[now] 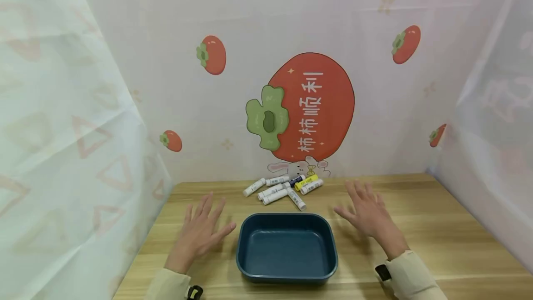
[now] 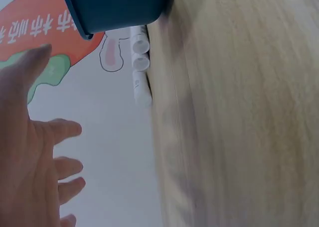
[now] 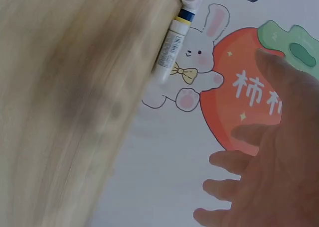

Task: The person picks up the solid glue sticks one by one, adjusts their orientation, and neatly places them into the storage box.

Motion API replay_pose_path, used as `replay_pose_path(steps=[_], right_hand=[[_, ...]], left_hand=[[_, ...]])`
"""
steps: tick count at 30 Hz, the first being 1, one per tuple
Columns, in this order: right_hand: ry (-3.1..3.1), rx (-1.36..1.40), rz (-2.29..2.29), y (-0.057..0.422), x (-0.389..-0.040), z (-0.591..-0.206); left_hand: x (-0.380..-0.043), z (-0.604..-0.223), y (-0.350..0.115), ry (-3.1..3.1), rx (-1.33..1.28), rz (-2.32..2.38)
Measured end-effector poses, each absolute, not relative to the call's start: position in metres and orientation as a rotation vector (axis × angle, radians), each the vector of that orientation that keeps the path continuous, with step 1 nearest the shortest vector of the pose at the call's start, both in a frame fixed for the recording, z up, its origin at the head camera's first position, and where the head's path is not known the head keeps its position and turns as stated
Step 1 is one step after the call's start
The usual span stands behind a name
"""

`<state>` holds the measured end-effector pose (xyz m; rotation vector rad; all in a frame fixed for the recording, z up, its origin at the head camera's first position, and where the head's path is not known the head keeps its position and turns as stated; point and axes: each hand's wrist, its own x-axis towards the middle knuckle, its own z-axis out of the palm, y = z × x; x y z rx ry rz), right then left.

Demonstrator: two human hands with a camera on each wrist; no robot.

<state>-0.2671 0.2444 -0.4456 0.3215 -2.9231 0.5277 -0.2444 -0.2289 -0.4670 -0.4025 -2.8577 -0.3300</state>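
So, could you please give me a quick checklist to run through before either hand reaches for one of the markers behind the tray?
1. Left hand free: ok, fingers spread, holding nothing.
2. Right hand free: ok, open and holding nothing.
3. Blue tray ready to receive: ok, upright between the hands with nothing in it.
4. Markers reachable: ok, they lie in a loose pile behind the tray near the backdrop.
5. Markers separated for a clean pick: not ok, several touch or cross one another.
6. Caps all on: cannot tell, too small in the head view.
7. Table beside the tray: ok, bare wood.
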Motion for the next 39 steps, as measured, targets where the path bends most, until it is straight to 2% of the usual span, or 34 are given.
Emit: replay_pose_path(steps=[11, 18, 27, 39], right_hand=[[-2.934, 0.544, 0.536, 0.222, -0.295, -0.436], [-2.975, 0.698, 0.603, 0.198, -0.32, -0.437], [-2.956, 0.864, 0.672, 0.177, -0.353, -0.458], [-2.961, 0.931, 0.717, 0.157, -0.373, -0.481]], left_hand=[[-0.244, -0.451, -0.214, -2.83, -0.866, -0.27], [-0.241, -0.444, -0.209, -2.981, -1.067, -0.495], [-0.235, -0.459, -0.206, -3.042, -1.132, -0.592], [-0.232, -0.462, -0.204, -2.988, -1.157, -0.534]])
